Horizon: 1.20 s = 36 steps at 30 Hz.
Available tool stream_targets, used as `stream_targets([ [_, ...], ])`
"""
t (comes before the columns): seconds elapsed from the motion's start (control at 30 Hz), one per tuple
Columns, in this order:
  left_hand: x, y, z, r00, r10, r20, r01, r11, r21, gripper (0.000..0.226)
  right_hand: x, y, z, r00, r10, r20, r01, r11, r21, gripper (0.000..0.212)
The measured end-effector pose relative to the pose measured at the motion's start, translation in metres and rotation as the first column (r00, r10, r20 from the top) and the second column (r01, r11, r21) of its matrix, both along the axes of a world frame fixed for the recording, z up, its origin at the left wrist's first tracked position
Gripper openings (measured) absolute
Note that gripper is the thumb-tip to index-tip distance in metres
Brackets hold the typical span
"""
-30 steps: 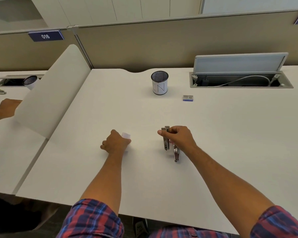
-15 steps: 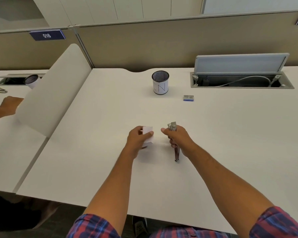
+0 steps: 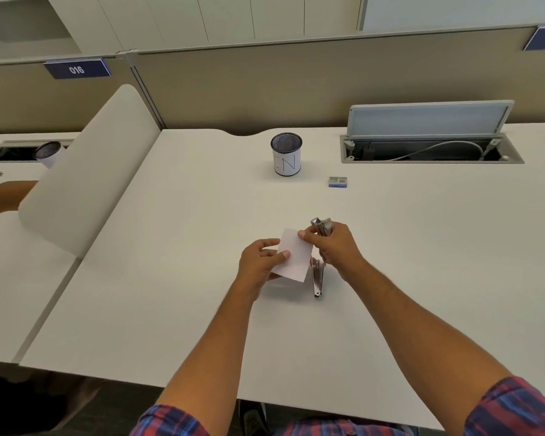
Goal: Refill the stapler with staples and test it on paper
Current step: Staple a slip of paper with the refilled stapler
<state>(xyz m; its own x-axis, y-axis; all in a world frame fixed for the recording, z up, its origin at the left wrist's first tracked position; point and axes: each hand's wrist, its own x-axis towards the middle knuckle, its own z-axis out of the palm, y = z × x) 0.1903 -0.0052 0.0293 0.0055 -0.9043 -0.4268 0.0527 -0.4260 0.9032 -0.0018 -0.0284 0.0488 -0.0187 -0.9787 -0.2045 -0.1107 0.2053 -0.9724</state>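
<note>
Landmark: pen cup [image 3: 286, 155], far centre of desk [image 3: 170, 309].

Left hand [image 3: 260, 261], nearer than the cup and slightly left of it, pinches a small paper slip [image 3: 294, 258] between thumb and fingers, lifted off the desk.

Right hand [image 3: 335, 247], just right of the slip, is curled around the stapler [image 3: 319, 272]. Stapler's long axis runs toward and away from the cup; one metal end sits on the desk, the other shows above the fingers.

Slip's right edge touches or overlaps the stapler; cannot tell whether it sits between the arms. Judgement: feed slip rightward, then squeeze.

Staple box [image 3: 338, 181]: right of cup, untouched.
</note>
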Motion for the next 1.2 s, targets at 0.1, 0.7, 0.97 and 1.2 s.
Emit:
stream_targets([
  [0.1,0.0,0.004,0.0,0.999,0.038,0.027,-0.038,0.999,0.001,0.019,-0.005,-0.004,0.0,0.994,-0.015,-0.112,0.011,0.999,-0.045,0.016],
  [0.7,-0.02,-0.004,0.005,0.9,0.245,-0.361,-0.172,0.96,0.222,0.028,-0.007,0.004,-0.006,0.478,0.056,-0.877,-0.563,0.786,-0.256,0.005],
  [0.97,-0.016,-0.007,-0.001,0.941,0.155,-0.302,-0.15,0.988,0.04,0.029,-0.012,0.0,-0.012,0.538,0.07,-0.84,-0.538,0.796,-0.278,0.01],
  [1.2,-0.016,-0.012,0.003,0.951,0.111,-0.289,-0.132,0.99,-0.053,0.036,-0.021,-0.003,-0.01,0.883,0.129,-0.45,-0.271,0.924,-0.268,0.007],
])
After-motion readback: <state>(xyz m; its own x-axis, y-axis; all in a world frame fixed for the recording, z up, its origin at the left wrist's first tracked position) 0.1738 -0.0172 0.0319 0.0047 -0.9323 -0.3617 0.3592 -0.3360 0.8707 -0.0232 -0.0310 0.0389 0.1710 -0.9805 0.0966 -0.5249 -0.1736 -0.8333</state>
